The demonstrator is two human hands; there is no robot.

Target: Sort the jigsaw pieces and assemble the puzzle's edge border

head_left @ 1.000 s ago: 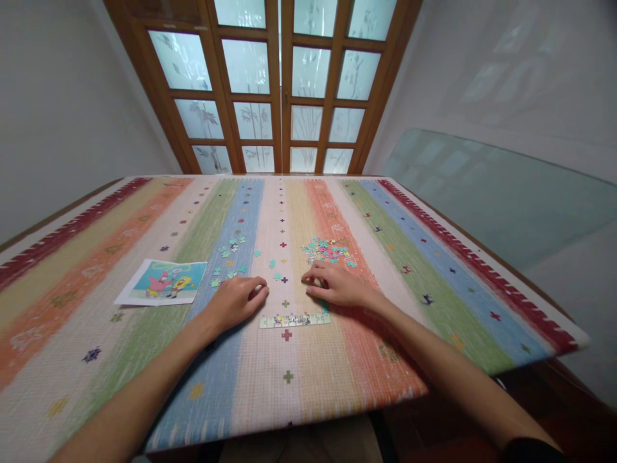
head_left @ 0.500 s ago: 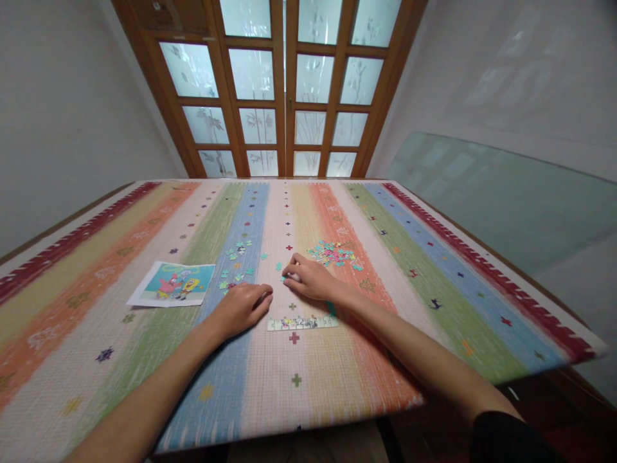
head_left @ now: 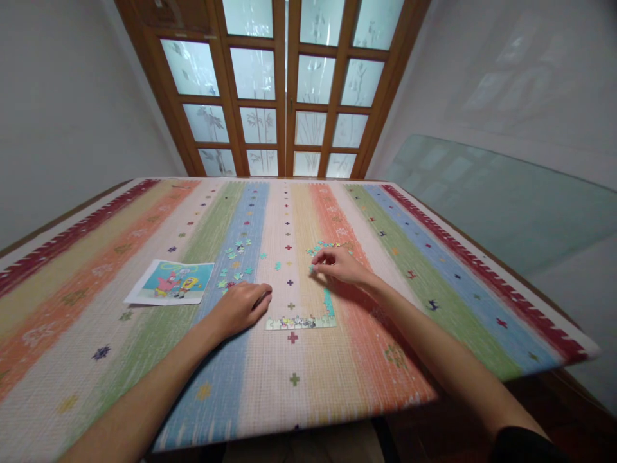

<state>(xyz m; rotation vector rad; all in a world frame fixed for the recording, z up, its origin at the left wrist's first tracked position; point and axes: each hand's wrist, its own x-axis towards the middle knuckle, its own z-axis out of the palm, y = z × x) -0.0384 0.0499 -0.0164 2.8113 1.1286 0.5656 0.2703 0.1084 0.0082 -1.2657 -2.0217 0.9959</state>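
My right hand [head_left: 341,266] pinches a small teal puzzle piece [head_left: 312,269] between thumb and forefinger, just above the table and close to the pile of loose pieces [head_left: 319,246], which it partly hides. My left hand [head_left: 247,302] rests on the cloth with its fingers curled in and no piece showing in them. Beyond its knuckles lie several teal loose pieces [head_left: 236,251]. In front of me, a joined bottom row of puzzle pieces [head_left: 299,323] meets a short teal side column [head_left: 328,303] at its right end.
A printed reference picture [head_left: 173,283] of cartoon figures lies left of my left hand. Two single teal pieces, one of them a puzzle piece [head_left: 277,265], lie mid-table. The striped tablecloth [head_left: 294,399] covers the table, and wooden glazed doors [head_left: 284,96] stand behind it.
My right hand has moved right, from the middle of the table toward the loose pile, with a teal piece now visible at its fingertips. The side column is uncovered. My left hand stays put.
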